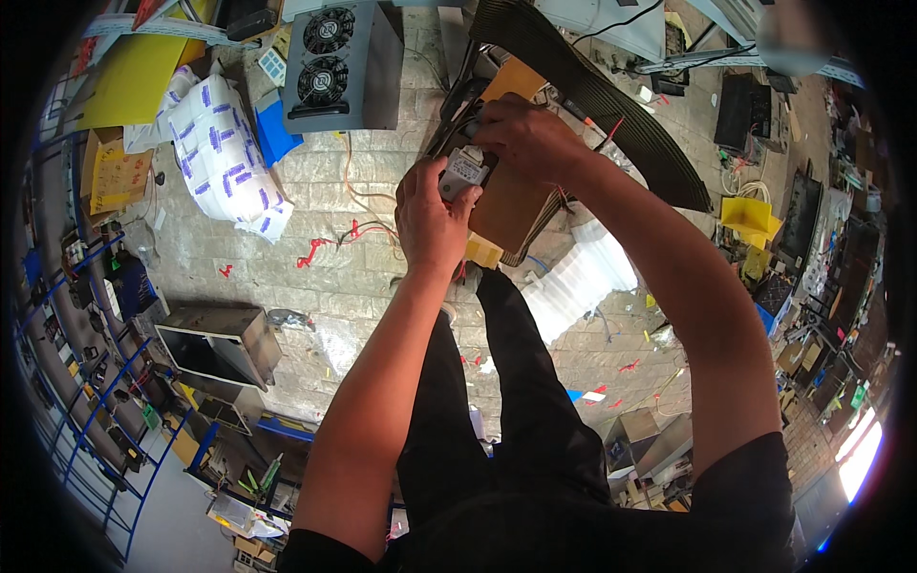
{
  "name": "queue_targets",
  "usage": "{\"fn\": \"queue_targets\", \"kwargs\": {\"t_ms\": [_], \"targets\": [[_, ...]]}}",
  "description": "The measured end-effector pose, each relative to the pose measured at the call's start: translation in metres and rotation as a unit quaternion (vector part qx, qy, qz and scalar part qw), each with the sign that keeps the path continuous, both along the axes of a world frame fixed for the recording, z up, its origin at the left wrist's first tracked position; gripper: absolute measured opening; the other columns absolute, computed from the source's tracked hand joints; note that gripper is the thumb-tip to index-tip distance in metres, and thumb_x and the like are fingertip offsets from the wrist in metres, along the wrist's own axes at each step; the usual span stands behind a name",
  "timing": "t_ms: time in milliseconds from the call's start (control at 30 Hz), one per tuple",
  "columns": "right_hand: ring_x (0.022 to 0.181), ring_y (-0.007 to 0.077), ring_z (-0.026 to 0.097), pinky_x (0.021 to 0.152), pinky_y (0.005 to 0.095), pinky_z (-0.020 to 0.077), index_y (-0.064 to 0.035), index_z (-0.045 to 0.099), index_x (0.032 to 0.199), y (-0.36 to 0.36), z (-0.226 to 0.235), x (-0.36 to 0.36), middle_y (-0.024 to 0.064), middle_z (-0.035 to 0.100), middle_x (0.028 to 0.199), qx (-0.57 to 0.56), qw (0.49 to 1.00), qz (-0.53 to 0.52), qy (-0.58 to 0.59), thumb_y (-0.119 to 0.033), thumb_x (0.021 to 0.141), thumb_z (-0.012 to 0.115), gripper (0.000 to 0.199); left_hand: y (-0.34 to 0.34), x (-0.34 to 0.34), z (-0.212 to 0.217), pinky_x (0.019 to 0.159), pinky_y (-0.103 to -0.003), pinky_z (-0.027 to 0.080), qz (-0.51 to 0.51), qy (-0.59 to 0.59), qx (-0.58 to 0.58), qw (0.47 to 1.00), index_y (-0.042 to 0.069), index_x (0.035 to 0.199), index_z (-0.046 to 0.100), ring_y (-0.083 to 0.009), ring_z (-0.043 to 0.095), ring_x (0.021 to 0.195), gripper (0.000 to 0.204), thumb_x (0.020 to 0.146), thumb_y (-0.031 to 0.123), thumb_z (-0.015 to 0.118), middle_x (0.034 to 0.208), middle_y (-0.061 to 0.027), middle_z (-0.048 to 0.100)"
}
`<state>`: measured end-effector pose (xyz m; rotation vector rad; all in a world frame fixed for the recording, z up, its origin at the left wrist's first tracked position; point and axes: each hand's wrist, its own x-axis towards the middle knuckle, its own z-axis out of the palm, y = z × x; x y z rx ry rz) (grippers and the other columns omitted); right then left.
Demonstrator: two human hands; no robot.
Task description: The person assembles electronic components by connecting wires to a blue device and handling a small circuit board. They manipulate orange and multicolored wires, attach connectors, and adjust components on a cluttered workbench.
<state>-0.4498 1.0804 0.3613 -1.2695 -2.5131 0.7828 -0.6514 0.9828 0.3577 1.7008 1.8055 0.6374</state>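
My left hand (432, 227) is closed around a small silver metal box-shaped part (465, 173) with a printed label, the thumb on its near side. Just to the right and beyond it, my right hand (531, 141) has its fingers curled down by some dark parts; what they grip is hidden under the hand. Below both hands lies a brown cardboard sheet or box (509, 208). A long black ribbed strip (616, 100) curves around its far right side.
A grey case with two fans (390, 76) stands at the far left, near a white wrapped roll (218, 143). White foam sheeting (579, 279) lies right of my legs. Red scraps and cables (355, 231) litter the floor. A yellow bin (750, 220) sits at the right.
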Motion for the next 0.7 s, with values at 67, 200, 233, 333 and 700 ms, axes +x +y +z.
{"fn": "queue_targets", "kwargs": {"t_ms": [67,200,233,333,700], "targets": [[0.113,0.0269,0.063,0.090,0.0407,0.0581,-0.0166,0.078,0.107,0.000,0.000,0.000,0.0015,0.066,0.110,0.002,1.000,0.005,-0.002,-0.015,0.090,0.073,0.018,0.001,0.000,0.001,0.102,-0.048,0.047,-0.002,0.003,-0.001,1.000,0.006,0.130,0.059,-0.0380,0.058,0.118,0.057,0.085,0.028,0.086,0.127,-0.0156,0.064],[0.112,0.0275,0.064,0.089,0.0409,0.0582,-0.0170,0.078,0.108,0.001,0.002,-0.001,0.0021,0.065,0.109,-0.006,1.000,0.009,-0.004,-0.014,0.089,0.074,0.019,0.000,0.001,0.002,0.102,-0.048,0.047,-0.002,-0.007,0.001,1.000,0.006,0.130,0.059,-0.0378,0.058,0.119,0.056,0.085,0.027,0.086,0.128,-0.0153,0.064],[0.111,0.0279,0.065,0.089,0.0410,0.0582,-0.0164,0.078,0.106,0.000,0.003,-0.001,0.0024,0.065,0.108,-0.005,1.000,0.009,-0.003,-0.014,0.089,0.074,0.019,0.000,0.001,0.002,0.102,-0.049,0.047,-0.003,-0.007,0.002,1.000,0.006,0.130,0.059,-0.0378,0.058,0.118,0.056,0.085,0.026,0.086,0.128,-0.0154,0.064],[0.109,0.0290,0.066,0.087,0.0416,0.0583,-0.0144,0.077,0.102,0.001,0.004,-0.003,0.0033,0.066,0.106,0.001,1.000,0.016,-0.002,-0.013,0.087,0.074,0.015,0.000,0.001,0.002,0.102,-0.049,0.047,-0.005,-0.009,0.007,1.000,0.006,0.131,0.059,-0.0381,0.059,0.118,0.056,0.085,0.025,0.086,0.127,-0.0156,0.064],[0.109,0.0292,0.066,0.090,0.0413,0.0577,-0.0099,0.071,0.089,0.007,0.004,-0.011,0.0062,0.066,0.101,0.043,0.996,0.073,-0.003,-0.013,0.086,0.062,0.009,-0.001,0.001,-0.004,0.098,-0.049,0.050,-0.007,-0.001,0.042,0.999,0.007,0.132,0.058,-0.0391,0.061,0.116,0.053,0.087,0.019,0.083,0.126,-0.0155,0.065]]}}
